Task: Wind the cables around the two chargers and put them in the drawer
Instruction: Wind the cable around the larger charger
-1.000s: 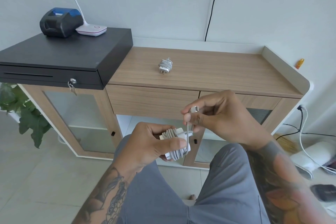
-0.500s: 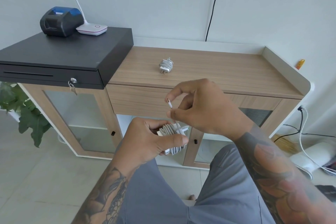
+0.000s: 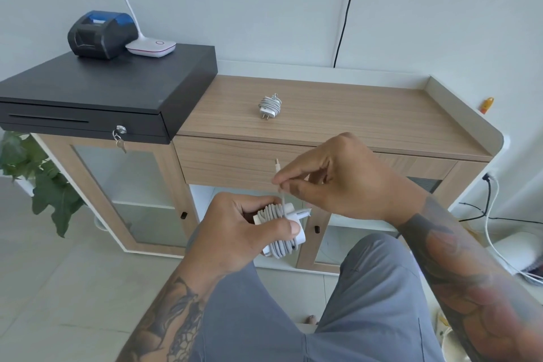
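Note:
My left hand (image 3: pixel 235 229) grips a white charger (image 3: pixel 280 229) with grey cable coiled around its body, held in front of the cabinet. My right hand (image 3: pixel 332 179) pinches the free cable end (image 3: pixel 277 169) just above the charger, the connector tip pointing up. A second charger (image 3: pixel 269 106), wound in its cable with prongs facing me, lies on the wooden cabinet top (image 3: pixel 352 114). The wooden drawer (image 3: pixel 223 161) under that top is closed, and my right hand hides part of its front.
A black cash drawer (image 3: pixel 102 97) with a key sits on the cabinet's left, bearing a small printer (image 3: pixel 101 34) and a white device (image 3: pixel 151 47). Glass cabinet doors (image 3: pixel 129 194) stand below. A plant (image 3: pixel 35 179) is at far left; cables (image 3: pixel 493 214) trail on the floor at right.
My right hand has carried the cable end from right of the charger leftward over it, adding a turn. The left hand kept its grip on the charger, nearly still.

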